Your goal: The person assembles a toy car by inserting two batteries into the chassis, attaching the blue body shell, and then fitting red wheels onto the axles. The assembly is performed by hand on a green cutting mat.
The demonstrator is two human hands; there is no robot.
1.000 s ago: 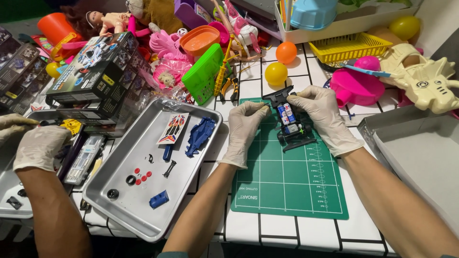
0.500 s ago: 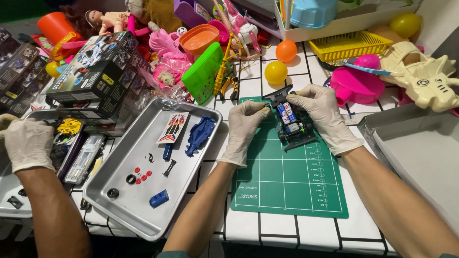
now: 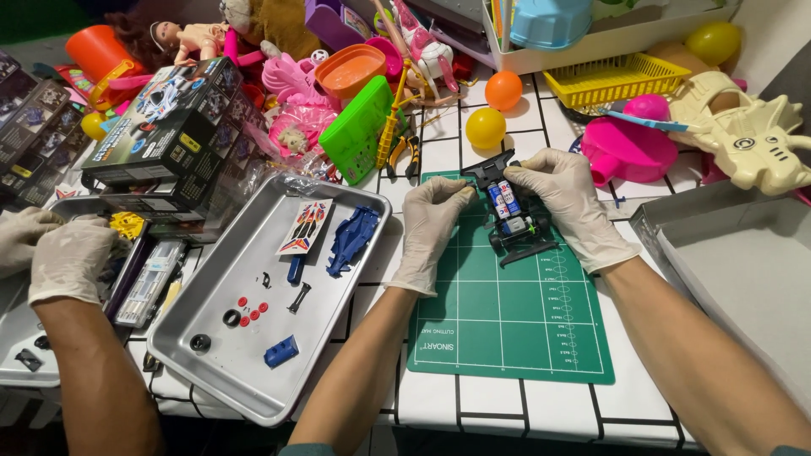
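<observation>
Green gridded cutting mat [image 3: 507,329]

Gloved left hand [image 3: 435,224] and right hand [image 3: 564,198], forearms outstretched, fingers curled inward

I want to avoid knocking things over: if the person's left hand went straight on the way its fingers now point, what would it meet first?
The left hand points up-right, toward the black toy car chassis on the green cutting mat. It would probably meet the chassis front first; the fingertips already seem to touch it.
</observation>
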